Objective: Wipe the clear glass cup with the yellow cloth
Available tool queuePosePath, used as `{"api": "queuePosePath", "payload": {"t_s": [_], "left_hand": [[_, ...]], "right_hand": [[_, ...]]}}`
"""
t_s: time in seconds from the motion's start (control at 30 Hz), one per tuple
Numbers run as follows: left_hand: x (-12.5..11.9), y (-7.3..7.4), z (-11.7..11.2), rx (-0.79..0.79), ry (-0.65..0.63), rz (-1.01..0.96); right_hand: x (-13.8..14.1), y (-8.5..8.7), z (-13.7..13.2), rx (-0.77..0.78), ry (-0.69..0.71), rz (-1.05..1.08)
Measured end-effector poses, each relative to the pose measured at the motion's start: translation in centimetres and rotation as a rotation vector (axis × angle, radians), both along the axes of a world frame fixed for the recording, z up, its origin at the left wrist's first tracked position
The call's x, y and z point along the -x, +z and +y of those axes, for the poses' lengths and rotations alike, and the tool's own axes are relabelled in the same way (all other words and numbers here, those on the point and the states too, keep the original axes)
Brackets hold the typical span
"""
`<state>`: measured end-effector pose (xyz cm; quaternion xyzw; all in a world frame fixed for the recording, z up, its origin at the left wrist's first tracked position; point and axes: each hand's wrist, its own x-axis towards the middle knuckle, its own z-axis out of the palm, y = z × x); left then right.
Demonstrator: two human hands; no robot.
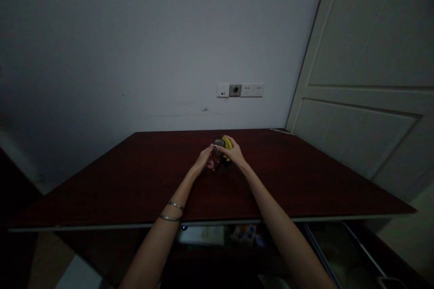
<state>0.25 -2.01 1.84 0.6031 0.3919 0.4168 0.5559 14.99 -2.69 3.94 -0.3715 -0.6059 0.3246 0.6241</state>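
Both hands meet over the middle of the dark red tabletop point(135, 180). Between them is a small yellow, black and grey object point(227, 143); its kind is too dim and small to make out. My right hand point(236, 153) grips its right side, thumb across the near face and fingers over the yellow top. At the left, my left hand point(204, 157) closes on the object's greyish side, with fingertips near its underside. The palms and fingers hide much of the object. Two bracelets point(171, 217) circle my left forearm.
A pale wall with a row of sockets point(252, 90) stands behind the table. On the right is a panelled white door point(359, 126). Below the table's front edge, a white box point(202, 235) and a small colourful packet point(244, 233) lie on a shelf or in a drawer.
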Motion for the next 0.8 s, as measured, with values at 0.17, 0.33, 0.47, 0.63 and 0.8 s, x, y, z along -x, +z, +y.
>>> {"api": "queuePosePath", "payload": {"t_s": [0.17, 0.33, 0.47, 0.63, 0.8], "left_hand": [[-0.3, -0.2, -0.1, -0.11, 0.067, -0.056], [-0.5, -0.1, -0.2, -0.204, 0.071, -0.168], [-0.6, 0.2, -0.2, -0.242, 0.107, -0.173], [-0.9, 0.1, -0.2, -0.302, 0.109, -0.171], [-0.9, 0.0, -0.1, -0.327, 0.147, -0.152]], "right_hand": [[0.0, 0.3, 0.1, 0.183, -0.006, 0.115], [0.0, -0.2, 0.5, 0.224, -0.012, 0.109], [0.0, -0.7, 1.0, 0.215, -0.012, 0.059], [0.0, -0.8, 1.1, 0.159, 0.005, -0.008], [-0.1, -0.8, 0.9, -0.001, 0.01, -0.037]]}}
